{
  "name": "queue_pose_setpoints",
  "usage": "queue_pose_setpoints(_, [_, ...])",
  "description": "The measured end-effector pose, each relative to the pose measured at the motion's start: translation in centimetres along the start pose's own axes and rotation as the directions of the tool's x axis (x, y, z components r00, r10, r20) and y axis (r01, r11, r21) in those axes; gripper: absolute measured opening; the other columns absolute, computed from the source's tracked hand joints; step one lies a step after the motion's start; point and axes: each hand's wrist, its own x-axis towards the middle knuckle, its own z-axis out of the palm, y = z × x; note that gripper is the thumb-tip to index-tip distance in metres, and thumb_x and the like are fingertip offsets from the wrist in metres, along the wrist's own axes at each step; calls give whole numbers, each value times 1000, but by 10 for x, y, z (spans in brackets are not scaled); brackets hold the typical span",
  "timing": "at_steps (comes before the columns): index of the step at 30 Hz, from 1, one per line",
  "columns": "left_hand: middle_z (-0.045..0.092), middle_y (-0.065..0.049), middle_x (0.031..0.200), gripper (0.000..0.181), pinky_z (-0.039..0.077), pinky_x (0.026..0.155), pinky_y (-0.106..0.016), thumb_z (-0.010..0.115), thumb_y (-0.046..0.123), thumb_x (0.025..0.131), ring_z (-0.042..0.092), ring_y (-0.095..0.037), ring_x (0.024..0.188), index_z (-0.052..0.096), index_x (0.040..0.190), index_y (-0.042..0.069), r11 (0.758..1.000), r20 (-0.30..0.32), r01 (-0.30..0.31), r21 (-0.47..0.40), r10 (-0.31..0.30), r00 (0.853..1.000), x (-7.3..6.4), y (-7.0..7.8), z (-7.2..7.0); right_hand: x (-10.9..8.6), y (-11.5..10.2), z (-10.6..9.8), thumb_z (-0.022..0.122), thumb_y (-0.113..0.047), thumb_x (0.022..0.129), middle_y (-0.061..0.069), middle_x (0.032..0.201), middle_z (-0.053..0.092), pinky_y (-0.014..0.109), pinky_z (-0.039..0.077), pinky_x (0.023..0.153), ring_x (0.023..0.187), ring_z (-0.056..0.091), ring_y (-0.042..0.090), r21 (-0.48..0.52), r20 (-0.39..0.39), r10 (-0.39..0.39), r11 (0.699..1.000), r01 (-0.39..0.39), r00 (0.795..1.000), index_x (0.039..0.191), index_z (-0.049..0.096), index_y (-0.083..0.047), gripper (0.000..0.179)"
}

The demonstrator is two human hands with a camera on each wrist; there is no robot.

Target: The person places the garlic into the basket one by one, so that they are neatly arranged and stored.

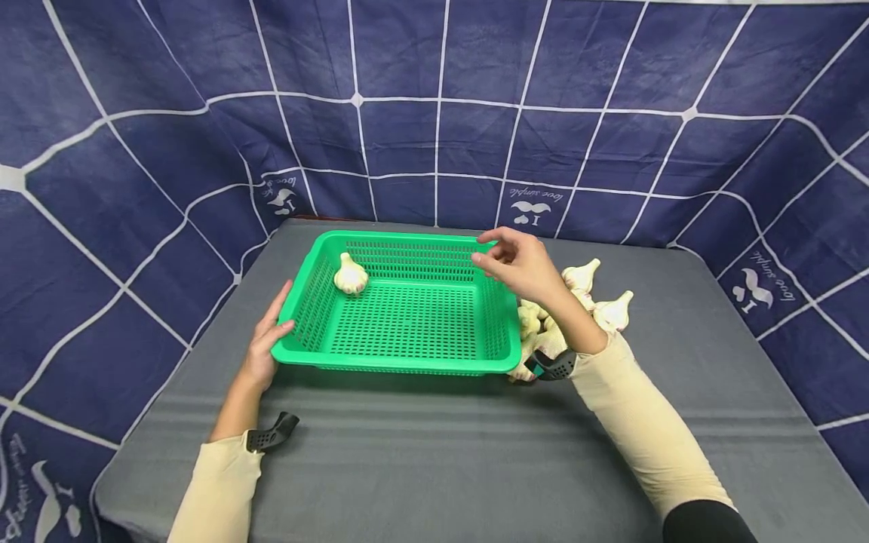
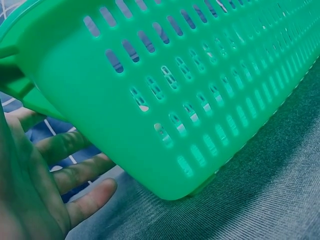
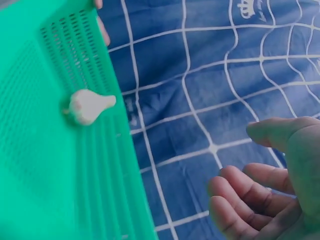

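Note:
A green plastic basket (image 1: pixel 397 365) with slotted walls sits on the table. One garlic bulb (image 1: pixel 351 276) lies inside at its back left; the right wrist view shows that garlic bulb (image 3: pixel 89 107) too. My left hand (image 1: pixel 261 348) is at the basket's left end, thumb and fingertips against the rim. Seen from the left wrist, the fingers (image 2: pixel 80 172) are spread and nearly straight beside the basket wall (image 2: pixel 107 120). Over the basket's right back corner, my right hand (image 1: pixel 519 264) is raised with loosely bent fingers and holds nothing; the right wrist view shows its bare palm.
Several garlic bulbs (image 1: pixel 613 311) are piled right of the basket, partly hidden by the right forearm and the basket rim. Grey cloth covers the table (image 1: pixel 421 460). A blue curtain (image 1: pixel 400 136) with white grid lines hangs behind and along both sides.

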Motion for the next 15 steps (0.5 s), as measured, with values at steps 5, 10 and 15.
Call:
queue_pose_setpoints(5, [36,-7,150,65,39,95,-19,36,4,94,47,-12,119,20,157,3,1000,-13,-2,-2,2,1000,0,-1,0,-28,18,-11,71,-18,92,8,82,69,23,48,60,66,63,18,-86,-92,-42,996,34,995,116,67,0,30])
queue_pose_setpoints(10, [25,-15,157,65,34,99,-17,36,4,93,41,-9,124,20,156,0,1000,-22,-1,30,2,1000,2,-2,1,-52,36,-20,72,-12,90,9,76,68,20,47,57,61,59,11,-96,-148,-49,995,35,988,111,67,2,26])
queue_pose_setpoints(15, [24,-18,157,65,36,97,-17,36,5,94,42,-10,123,19,157,2,1000,-26,7,22,-7,1000,1,-1,2,-69,51,-25,72,-12,90,11,77,68,18,47,59,64,59,8,-80,-176,-14,997,-1,984,108,69,2,23])
